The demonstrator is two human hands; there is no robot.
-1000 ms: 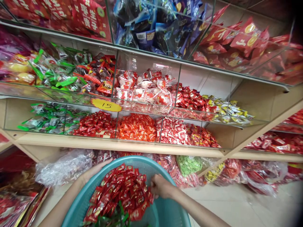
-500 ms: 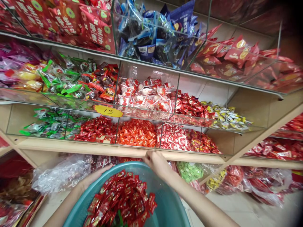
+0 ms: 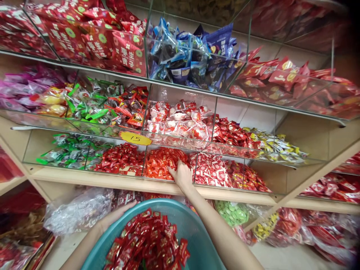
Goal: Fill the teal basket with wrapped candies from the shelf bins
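A teal plastic basket (image 3: 94,247) is in front of me at the bottom, heaped with red-wrapped candies (image 3: 146,240). My left hand (image 3: 119,213) grips its left rim, the fingers partly hidden along the outside. Over the low shelf's front edge reaches my right hand (image 3: 182,174), at the bin of orange-red wrapped candies (image 3: 159,161). Its thumb stands apart from the fingers, whose tips are partly hidden among the candies; I see nothing held in it. Dark red candies (image 3: 120,155) fill the bin to the left, and red-and-white ones (image 3: 210,168) the bin to the right.
Glass-fronted shelves rise above, holding blue packets (image 3: 191,56), red packets (image 3: 95,43) and white-and-red candies (image 3: 180,120). A yellow price tag (image 3: 135,138) marked 15 hangs on the middle shelf's glass. Below the wooden shelf edge (image 3: 112,181) lie clear plastic bags (image 3: 81,210) and bagged green candies (image 3: 232,213).
My right hand has moved from above the basket's far rim up and forward into the orange-red candy bin. My left hand stays on the basket. The view has shifted slightly.
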